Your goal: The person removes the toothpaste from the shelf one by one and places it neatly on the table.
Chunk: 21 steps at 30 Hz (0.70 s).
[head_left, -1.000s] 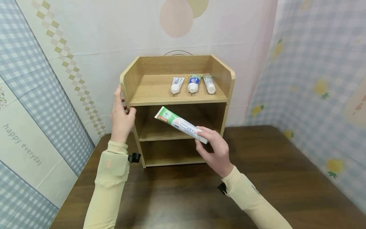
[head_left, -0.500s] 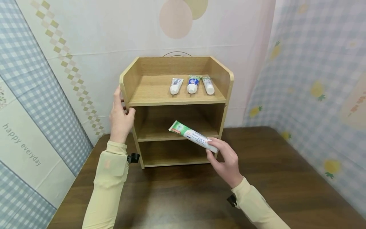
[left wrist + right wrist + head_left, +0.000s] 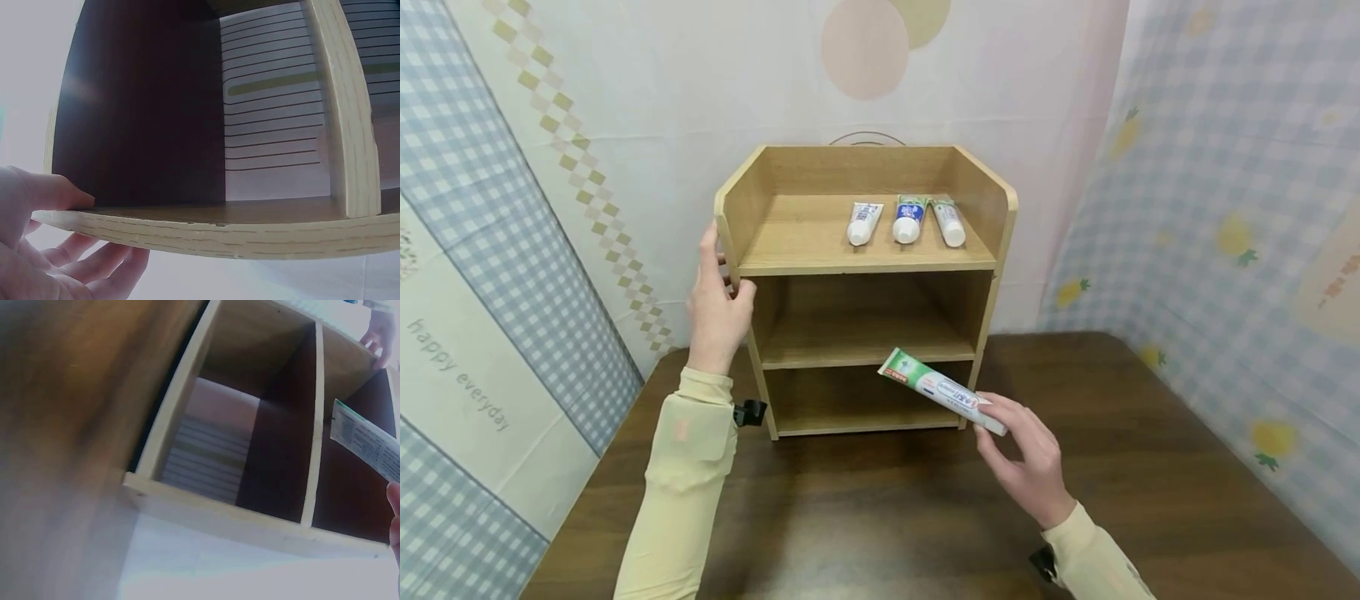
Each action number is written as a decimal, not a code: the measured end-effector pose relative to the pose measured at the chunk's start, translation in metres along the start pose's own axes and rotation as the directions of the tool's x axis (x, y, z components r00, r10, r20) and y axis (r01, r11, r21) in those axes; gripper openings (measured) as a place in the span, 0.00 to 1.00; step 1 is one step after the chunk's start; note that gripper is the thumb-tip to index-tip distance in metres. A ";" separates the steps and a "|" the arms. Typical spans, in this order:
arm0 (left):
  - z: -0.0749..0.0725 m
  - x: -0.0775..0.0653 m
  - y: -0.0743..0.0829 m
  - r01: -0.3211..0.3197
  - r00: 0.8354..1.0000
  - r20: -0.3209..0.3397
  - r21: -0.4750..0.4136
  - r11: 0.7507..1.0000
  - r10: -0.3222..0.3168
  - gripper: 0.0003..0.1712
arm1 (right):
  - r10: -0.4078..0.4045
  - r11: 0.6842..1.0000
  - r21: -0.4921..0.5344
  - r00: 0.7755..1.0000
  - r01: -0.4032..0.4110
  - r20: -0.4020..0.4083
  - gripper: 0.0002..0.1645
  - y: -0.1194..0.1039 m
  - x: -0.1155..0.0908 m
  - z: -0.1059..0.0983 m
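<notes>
My left hand (image 3: 718,321) grips the left side panel of a small wooden shelf unit (image 3: 797,237). In the left wrist view its thumb (image 3: 59,191) lies inside the panel and the other fingers wrap round the outside. A green-and-white toothpaste tube (image 3: 936,388) is pinched at its white cap end between thumb and fingers of my right hand (image 3: 1028,462). The tube tilts, green flat end up and left, in front of the lower right compartment. In the right wrist view the tube's printed back (image 3: 367,437) shows, with only fingertips at the edge.
Three toothpaste tubes lie on the unit's top board: a small white tube (image 3: 864,223), a blue-and-green one (image 3: 908,219) and a white one (image 3: 949,223) at the right. The unit stands on a dark wooden table (image 3: 865,517) before a patterned cloth backdrop (image 3: 1037,92).
My right hand has moved down and to the right with the toothpaste tube, from before the middle compartment to the lower right. The left hand stays on the side panel.
</notes>
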<state>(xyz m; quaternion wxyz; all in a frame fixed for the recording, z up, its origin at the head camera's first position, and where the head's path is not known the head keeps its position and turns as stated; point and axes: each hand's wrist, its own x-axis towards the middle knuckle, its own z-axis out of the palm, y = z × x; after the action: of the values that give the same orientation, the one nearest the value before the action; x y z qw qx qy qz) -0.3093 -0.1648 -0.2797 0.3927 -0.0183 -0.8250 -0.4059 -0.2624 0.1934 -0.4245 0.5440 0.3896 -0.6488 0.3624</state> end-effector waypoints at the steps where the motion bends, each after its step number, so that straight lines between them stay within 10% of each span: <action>1: 0.000 0.000 0.000 -0.003 1.000 -0.001 -0.003 1.000 0.003 0.46 | 0.020 1.000 0.005 1.000 -0.020 0.004 0.17 0.000 -0.003 -0.003; 21: 0.001 0.001 0.000 0.005 1.000 -0.005 -0.008 1.000 -0.005 0.45 | 0.143 0.989 -0.035 0.985 -0.147 -0.100 0.17 -0.003 -0.029 -0.045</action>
<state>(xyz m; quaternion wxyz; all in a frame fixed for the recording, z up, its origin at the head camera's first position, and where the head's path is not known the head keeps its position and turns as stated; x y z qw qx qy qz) -0.3106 -0.1643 -0.2795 0.3938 -0.0168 -0.8225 -0.4099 -0.2375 0.2359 -0.4466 0.5552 0.3118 -0.6558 0.4056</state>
